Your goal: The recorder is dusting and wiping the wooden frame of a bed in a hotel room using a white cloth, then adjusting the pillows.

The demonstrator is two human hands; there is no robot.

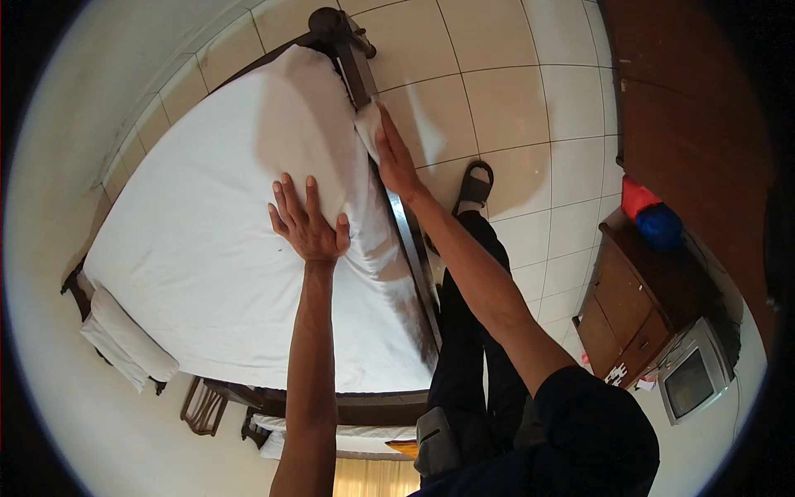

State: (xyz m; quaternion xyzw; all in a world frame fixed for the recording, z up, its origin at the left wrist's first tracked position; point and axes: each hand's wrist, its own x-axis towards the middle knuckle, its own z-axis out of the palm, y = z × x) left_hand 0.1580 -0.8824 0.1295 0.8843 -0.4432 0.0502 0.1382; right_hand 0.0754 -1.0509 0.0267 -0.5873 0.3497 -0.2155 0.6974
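A white fitted or flat sheet (205,236) covers the mattress of a dark wooden bed, with wrinkles gathered near its right side. My left hand (307,227) lies palm down on top of the sheet, fingers spread. At the bed's side edge, my right hand (395,158) is turned on its side with fingers extended, touching a fold of white cloth (369,129) beside the wooden side rail (413,242). Whether its fingers grip that fold cannot be told. Just beyond the fingertips stands the bed's corner post (327,23).
Pillows (133,335) lie at the far left end of the bed. A wooden chair (205,405) and a second bed (366,432) stand behind. On the right are a wooden cabinet (627,304), a television (690,379) and a blue bundle (659,227). My sandalled foot (475,186) rests on floor tiles.
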